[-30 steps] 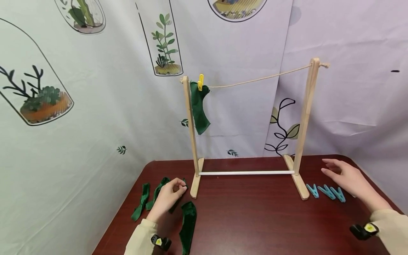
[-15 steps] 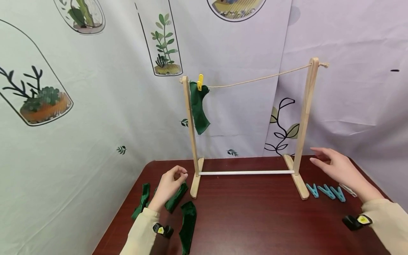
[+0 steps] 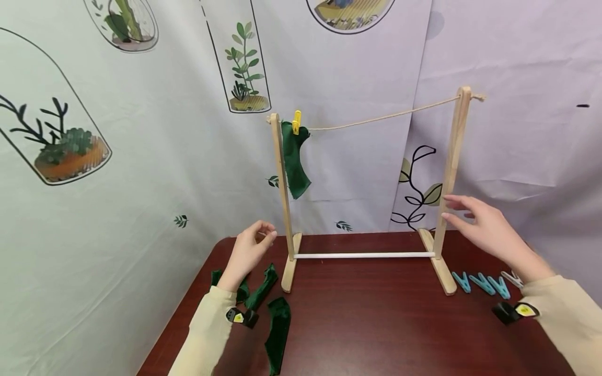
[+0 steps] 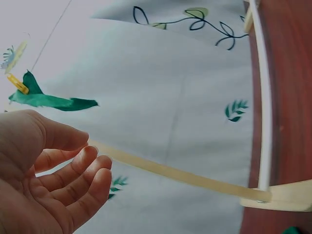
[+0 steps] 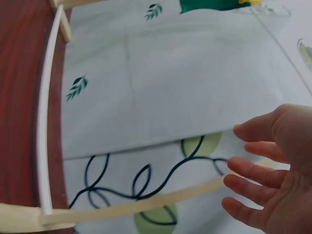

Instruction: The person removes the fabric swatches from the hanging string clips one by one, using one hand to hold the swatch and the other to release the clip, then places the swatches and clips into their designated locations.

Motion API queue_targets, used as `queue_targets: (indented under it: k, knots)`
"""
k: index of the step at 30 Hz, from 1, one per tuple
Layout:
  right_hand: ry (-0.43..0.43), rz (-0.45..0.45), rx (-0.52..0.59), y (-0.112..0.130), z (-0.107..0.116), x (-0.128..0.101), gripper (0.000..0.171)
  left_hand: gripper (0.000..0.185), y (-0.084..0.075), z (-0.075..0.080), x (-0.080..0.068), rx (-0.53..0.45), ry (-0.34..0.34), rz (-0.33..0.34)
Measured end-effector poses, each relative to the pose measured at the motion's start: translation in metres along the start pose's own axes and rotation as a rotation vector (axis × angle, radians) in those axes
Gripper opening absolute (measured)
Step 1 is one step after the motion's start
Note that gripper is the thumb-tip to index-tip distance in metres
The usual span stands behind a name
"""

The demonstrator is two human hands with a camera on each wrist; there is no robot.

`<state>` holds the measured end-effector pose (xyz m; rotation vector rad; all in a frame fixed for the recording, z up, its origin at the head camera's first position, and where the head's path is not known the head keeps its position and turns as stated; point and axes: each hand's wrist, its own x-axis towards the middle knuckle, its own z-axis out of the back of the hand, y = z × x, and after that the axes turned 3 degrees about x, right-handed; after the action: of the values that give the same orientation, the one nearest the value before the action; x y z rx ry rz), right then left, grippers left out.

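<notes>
A wooden rack (image 3: 450,172) with a string line (image 3: 385,116) stands on the dark red table (image 3: 376,324). One green cloth (image 3: 293,159) hangs at the line's left end under a yellow peg (image 3: 296,121). My left hand (image 3: 251,246) hovers empty beside the left post (image 3: 284,198), fingers loosely curled (image 4: 73,178). Below it lie loose green cloth strips (image 3: 277,329). My right hand (image 3: 477,224) is raised with fingers spread, close to the right post, and holds nothing (image 5: 273,175).
Three blue pegs (image 3: 479,283) and a pale peg (image 3: 511,278) lie right of the rack's foot. A white rod (image 3: 364,255) joins the posts low down. A printed fabric backdrop (image 3: 141,183) hangs right behind the table.
Both hands have lifted off the table toward the rack's posts. The left hand has left the green strip it touched; that strip now lies flat.
</notes>
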<state>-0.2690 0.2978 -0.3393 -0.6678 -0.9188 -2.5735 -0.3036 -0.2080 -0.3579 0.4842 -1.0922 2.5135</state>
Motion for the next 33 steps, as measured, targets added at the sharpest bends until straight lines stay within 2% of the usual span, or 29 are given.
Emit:
queue_targets:
  k: [8, 15, 21, 26, 33]
  knots:
    - [-0.009, -0.005, 0.044, 0.028, 0.013, 0.014, 0.043, 0.016, -0.016, 0.013, 0.014, 0.005, -0.036, -0.035]
    - [-0.082, 0.05, 0.092, 0.058, 0.025, 0.027, 0.042, 0.018, -0.036, 0.027, 0.026, -0.02, -0.08, -0.064]
    - [-0.133, 0.084, 0.13, 0.078, 0.032, 0.041, 0.04, 0.019, -0.052, 0.036, 0.035, -0.04, -0.123, -0.119]
    - [-0.139, 0.104, 0.142, 0.092, 0.032, 0.053, 0.039, 0.019, -0.06, 0.037, 0.044, -0.041, -0.149, -0.142]
    - [-0.13, 0.192, 0.112, 0.118, 0.026, 0.077, 0.036, 0.021, -0.076, 0.036, 0.061, -0.044, -0.199, -0.162]
